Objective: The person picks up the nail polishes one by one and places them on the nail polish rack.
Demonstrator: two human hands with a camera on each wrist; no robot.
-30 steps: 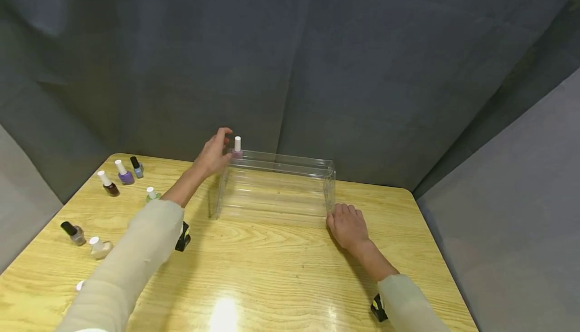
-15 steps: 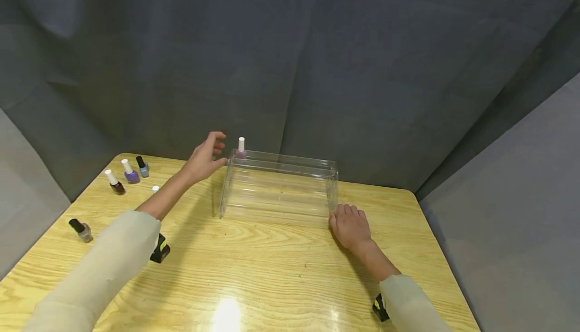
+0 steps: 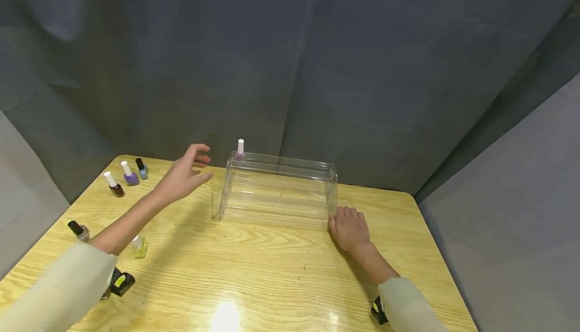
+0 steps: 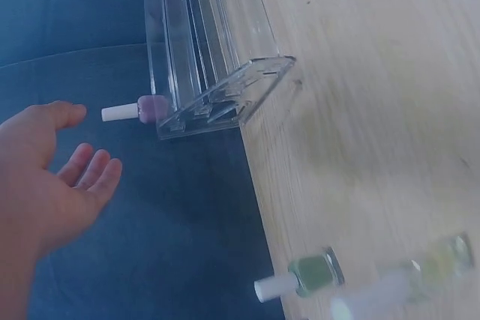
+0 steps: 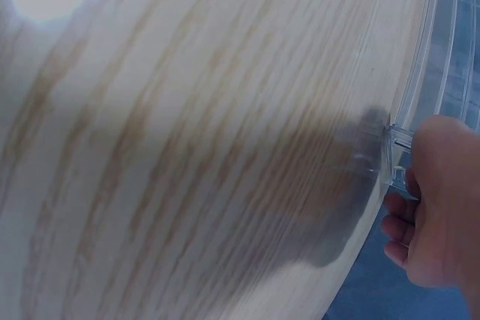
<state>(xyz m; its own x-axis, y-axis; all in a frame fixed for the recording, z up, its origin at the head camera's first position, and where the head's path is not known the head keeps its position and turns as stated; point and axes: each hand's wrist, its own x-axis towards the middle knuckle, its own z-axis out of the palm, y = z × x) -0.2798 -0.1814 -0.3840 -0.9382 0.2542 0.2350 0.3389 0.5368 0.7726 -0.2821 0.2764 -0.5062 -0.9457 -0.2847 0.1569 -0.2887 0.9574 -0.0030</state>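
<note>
A clear stepped acrylic rack stands near the back edge of the table. One mauve nail polish bottle with a white cap stands upright at the left end of its top step. My left hand is left of the rack, apart from that bottle, fingers loosely bent and holding nothing. In the left wrist view a gap shows between the fingertips and the white cap. My right hand holds the rack's front right corner, its fingers curled there in the right wrist view.
On the left of the table stand dark red, purple and light blue polish bottles. Nearer are a grey one and a yellow-green one. A green bottle shows in the left wrist view. A dark curtain hangs behind.
My left hand has let go of the mauve bottle and drawn back left and toward me, leaving the bottle on the top step. My right hand stays at the rack's corner.
</note>
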